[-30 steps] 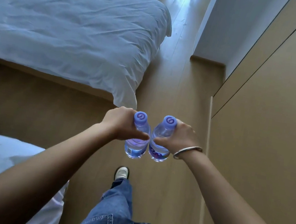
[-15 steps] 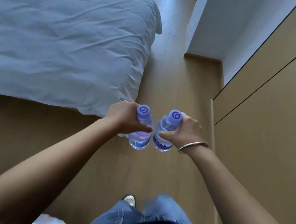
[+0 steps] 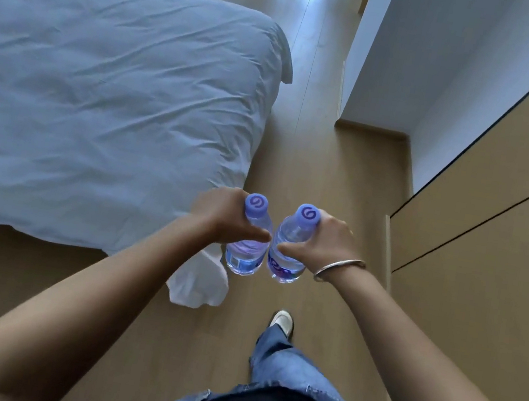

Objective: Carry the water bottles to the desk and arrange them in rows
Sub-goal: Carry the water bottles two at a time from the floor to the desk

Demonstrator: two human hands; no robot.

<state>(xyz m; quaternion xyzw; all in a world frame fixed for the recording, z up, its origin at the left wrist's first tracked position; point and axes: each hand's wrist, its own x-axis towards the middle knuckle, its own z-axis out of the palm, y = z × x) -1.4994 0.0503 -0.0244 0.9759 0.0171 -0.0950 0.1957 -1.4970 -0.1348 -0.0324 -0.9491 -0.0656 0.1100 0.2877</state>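
Wooden floor [image 3: 346,178] runs past a white bed [image 3: 100,87]. Left hand [image 3: 222,216] has its grip around one water bottle [image 3: 248,249]; right hand [image 3: 326,241] grips another bottle [image 3: 286,262], both upright, nearly touching, above the floor.

The wooden floor [image 3: 301,157] runs from 6 o'clock up to 12 o'clock, between the bed [image 3: 106,99] at 10 o'clock and the cabinet fronts [image 3: 492,243] at 3 o'clock. On the bed lies a wrinkled white cover [image 3: 58,140], and one corner [image 3: 200,282] of it hangs down to the floor. A light shoe [image 3: 282,321] stands on the floor near 6 o'clock.
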